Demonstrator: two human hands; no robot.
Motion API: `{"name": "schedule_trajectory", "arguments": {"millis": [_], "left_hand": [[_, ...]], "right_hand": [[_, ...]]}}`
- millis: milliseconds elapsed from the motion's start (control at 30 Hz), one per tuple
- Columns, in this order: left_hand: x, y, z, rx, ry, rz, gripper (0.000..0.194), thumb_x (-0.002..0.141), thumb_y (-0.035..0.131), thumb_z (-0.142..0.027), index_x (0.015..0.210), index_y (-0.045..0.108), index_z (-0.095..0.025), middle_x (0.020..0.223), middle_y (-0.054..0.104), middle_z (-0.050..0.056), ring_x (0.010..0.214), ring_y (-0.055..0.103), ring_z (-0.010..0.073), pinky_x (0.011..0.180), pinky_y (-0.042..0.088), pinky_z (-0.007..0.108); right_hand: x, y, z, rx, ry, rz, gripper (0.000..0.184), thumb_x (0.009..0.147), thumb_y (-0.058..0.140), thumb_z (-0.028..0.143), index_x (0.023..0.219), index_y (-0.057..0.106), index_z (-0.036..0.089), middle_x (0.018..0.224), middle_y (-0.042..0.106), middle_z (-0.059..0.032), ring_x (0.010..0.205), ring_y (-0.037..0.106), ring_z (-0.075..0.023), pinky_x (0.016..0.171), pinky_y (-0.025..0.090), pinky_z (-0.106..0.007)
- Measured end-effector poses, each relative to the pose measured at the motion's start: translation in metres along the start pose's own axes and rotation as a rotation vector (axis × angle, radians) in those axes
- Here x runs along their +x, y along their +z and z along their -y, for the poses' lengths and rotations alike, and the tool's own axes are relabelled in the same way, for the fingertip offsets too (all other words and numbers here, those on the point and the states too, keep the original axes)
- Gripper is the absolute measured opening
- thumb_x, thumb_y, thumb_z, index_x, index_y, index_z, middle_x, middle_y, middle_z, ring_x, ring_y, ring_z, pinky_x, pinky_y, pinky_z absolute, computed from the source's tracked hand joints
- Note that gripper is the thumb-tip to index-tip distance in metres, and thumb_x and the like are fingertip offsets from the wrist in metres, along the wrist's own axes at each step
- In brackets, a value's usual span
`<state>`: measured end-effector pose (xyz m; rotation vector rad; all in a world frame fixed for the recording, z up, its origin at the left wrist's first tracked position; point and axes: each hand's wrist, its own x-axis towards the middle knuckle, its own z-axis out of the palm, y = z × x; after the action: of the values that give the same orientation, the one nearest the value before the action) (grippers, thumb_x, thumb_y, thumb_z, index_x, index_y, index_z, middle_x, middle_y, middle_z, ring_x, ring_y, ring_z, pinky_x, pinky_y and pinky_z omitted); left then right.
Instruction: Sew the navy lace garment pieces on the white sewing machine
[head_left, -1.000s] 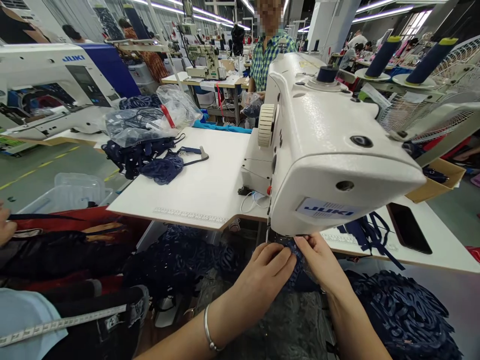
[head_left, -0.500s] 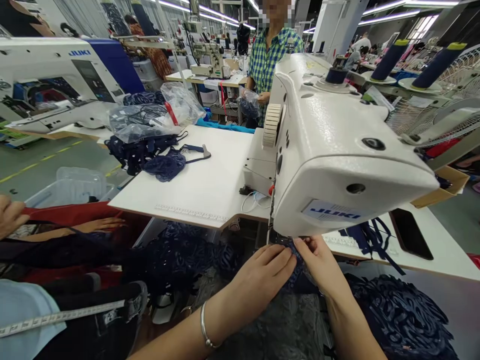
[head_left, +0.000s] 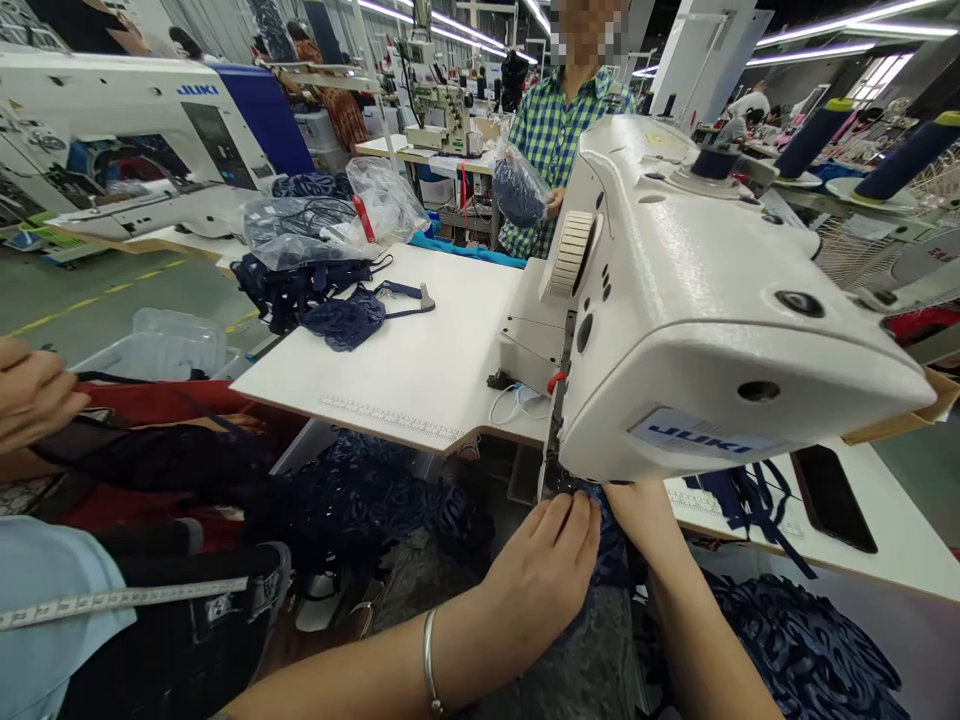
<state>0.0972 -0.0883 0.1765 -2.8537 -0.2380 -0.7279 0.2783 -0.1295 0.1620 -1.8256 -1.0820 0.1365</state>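
Under the head of the white JUKI sewing machine, my left hand is closed, fingertips together on a navy lace fabric piece close to the needle area. A silver bangle circles my left wrist. My right hand reaches in from the other side, beside the same fabric; the machine head hides its fingers. The navy piece hangs down between my forearms. The stitching point itself is dark and mostly covered by my hand and the machine.
On the white tabletop lie a navy bra and plastic bags. To the right are navy straps, a phone and a navy fabric pile. A co-worker's hand holds dark fabric at left. Across stands a person with a bag.
My right hand has gone farther behind the machine head, so its fingers no longer show. The person across has raised the bagged navy item. The whole view has shifted slightly.
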Motion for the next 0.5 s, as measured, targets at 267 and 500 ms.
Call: {"name": "schedule_trajectory", "arguments": {"millis": [267,500], "left_hand": [[0.004,0.006,-0.004,0.002,-0.036,-0.018,0.037,0.095,0.047,-0.020,0.129,0.055,-0.006,0.125,0.059,0.013,0.109,0.056,0.0239,0.094,0.045,0.036],[0.003,0.002,-0.002,0.010,-0.005,0.029,0.041,0.095,0.049,-0.022,0.133,0.051,-0.004,0.129,0.056,0.014,0.112,0.054,0.0246,0.098,0.043,0.035]], "right_hand": [[0.003,0.009,-0.016,-0.240,-0.170,-0.006,0.031,0.080,0.040,0.030,0.086,0.069,0.020,0.091,0.070,-0.0132,0.092,0.062,-0.0345,0.092,0.047,-0.054],[0.001,0.016,-0.026,-0.235,-0.212,0.022,0.030,0.082,0.038,0.025,0.077,0.067,0.022,0.089,0.071,-0.0115,0.098,0.062,-0.0327,0.097,0.045,-0.050]]}}
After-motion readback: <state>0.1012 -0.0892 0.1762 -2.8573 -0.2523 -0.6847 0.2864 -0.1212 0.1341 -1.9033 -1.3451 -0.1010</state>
